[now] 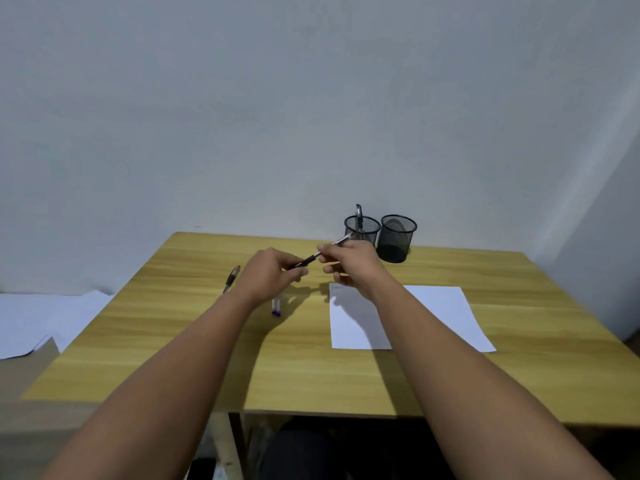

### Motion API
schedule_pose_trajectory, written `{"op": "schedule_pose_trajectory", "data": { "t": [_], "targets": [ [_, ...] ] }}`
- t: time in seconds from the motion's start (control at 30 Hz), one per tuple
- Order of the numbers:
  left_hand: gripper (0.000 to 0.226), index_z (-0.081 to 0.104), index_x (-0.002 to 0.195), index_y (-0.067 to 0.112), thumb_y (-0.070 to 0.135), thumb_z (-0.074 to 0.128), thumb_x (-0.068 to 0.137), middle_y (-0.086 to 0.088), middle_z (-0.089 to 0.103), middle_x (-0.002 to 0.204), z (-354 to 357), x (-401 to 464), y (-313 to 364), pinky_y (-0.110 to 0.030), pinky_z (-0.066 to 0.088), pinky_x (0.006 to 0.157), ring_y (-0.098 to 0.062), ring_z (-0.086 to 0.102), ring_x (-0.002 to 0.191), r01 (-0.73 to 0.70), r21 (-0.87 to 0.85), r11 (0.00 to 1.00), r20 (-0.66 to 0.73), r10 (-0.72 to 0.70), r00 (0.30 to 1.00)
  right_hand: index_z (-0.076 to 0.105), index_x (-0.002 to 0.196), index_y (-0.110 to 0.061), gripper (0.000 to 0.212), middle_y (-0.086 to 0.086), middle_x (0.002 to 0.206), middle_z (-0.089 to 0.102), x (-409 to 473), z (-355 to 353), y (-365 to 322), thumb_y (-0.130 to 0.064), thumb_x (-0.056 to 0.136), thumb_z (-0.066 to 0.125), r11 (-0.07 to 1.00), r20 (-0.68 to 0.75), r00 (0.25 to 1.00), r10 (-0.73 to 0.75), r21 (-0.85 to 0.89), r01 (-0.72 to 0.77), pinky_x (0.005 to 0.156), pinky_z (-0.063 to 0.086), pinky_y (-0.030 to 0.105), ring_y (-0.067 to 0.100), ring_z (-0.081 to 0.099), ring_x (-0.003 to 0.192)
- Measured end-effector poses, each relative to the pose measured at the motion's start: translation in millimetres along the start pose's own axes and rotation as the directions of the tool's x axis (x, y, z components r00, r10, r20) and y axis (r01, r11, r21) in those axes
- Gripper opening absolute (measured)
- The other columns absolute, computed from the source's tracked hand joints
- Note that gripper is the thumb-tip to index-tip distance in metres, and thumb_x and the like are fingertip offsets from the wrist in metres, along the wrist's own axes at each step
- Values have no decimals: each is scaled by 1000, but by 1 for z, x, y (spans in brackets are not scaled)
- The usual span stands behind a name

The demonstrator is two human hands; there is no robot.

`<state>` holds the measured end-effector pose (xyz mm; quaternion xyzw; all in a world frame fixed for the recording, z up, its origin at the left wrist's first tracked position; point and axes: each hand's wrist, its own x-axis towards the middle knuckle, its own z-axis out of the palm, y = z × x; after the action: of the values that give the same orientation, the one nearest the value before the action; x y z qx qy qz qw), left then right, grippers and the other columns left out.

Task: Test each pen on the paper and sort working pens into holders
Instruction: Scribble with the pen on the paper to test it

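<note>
Both hands hold one dark pen [310, 260] above the wooden table [173, 341]. My left hand [273, 275] grips its dark lower end, and my right hand [346, 263] pinches its lighter upper end. A white sheet of paper [440, 313] lies under my right forearm with a faint mark near its top left corner. Two black mesh holders stand at the back: the left holder [362, 230] has one pen upright in it, and the right holder [397, 239] looks empty. Another dark pen [231, 279] lies left of my left hand. A white pen with a purple tip [276, 306] lies below it.
White sheets [38, 323] lie on a lower surface left of the table. A plain wall stands right behind the holders. The table's front edge runs across the lower part of the view, with a dark space under it.
</note>
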<state>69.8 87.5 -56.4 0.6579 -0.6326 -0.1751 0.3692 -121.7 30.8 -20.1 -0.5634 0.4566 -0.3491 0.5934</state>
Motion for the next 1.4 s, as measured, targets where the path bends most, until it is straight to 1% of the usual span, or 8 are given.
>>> {"op": "schedule_pose_trajectory", "data": {
  "t": [0.2,0.57,0.73,0.87,1.0,1.13,1.27,1.4],
  "targets": [
    [28,76,83,22,40,61,99,-3,70,71,38,-11,32,-35,38,61,-16,49,60,-54,-168,984,50,63,997,69,93,-13,24,-2,70,67,-8,-20,21,-33,106,64,993,-209,977,-35,102,58,48,42,20,8,59,47],
    [40,69,80,11,36,50,104,2,57,65,68,-5,51,-29,35,57,-10,45,56,11,-226,974,73,5,997,67,83,-11,36,1,60,48,13,-33,34,-32,109,55,991,-289,956,-53,106,87,46,29,24,12,37,47],
    [42,58,69,19,39,46,105,-7,53,70,72,2,51,-33,34,67,-19,47,66,81,-197,977,185,-44,982,62,75,-15,38,0,58,46,41,-45,40,-31,108,55,982,-440,893,98,186,-16,43,27,23,15,36,41],
    [45,63,76,17,45,42,104,6,62,73,64,-5,18,-35,38,76,-17,53,73,140,40,989,182,-145,973,57,68,-18,37,2,59,43,55,-113,33,-26,104,53,950,-632,749,198,313,13,37,23,15,13,31,30],
    [33,73,93,30,47,46,101,6,68,90,55,4,-11,-45,30,94,-22,60,97,157,402,902,-98,-128,987,58,74,-16,32,-1,56,52,51,-130,29,-31,103,61,976,-582,812,41,196,91,39,27,14,10,40,35],
    [34,74,110,32,48,46,101,0,63,116,62,16,-17,-49,31,96,-28,51,114,94,664,742,-98,-38,994,52,73,-18,35,3,59,53,46,-120,44,-29,100,71,987,-518,852,-78,82,140,37,33,15,8,44,35],
    [33,75,110,28,46,49,99,1,62,120,73,18,-21,-48,34,93,-28,50,115,64,724,687,-90,1,996,62,77,-13,31,2,54,62,44,-105,60,-25,106,62,983,-440,891,-111,82,163,38,38,17,9,50,37],
    [35,71,118,25,42,53,93,2,66,124,86,16,-22,-49,36,93,-30,53,116,-72,633,771,-100,173,980,68,88,-4,26,12,69,68,39,-82,69,-20,106,62,981,-326,940,-103,124,151,42,39,22,13,53,45]
  ]
}}
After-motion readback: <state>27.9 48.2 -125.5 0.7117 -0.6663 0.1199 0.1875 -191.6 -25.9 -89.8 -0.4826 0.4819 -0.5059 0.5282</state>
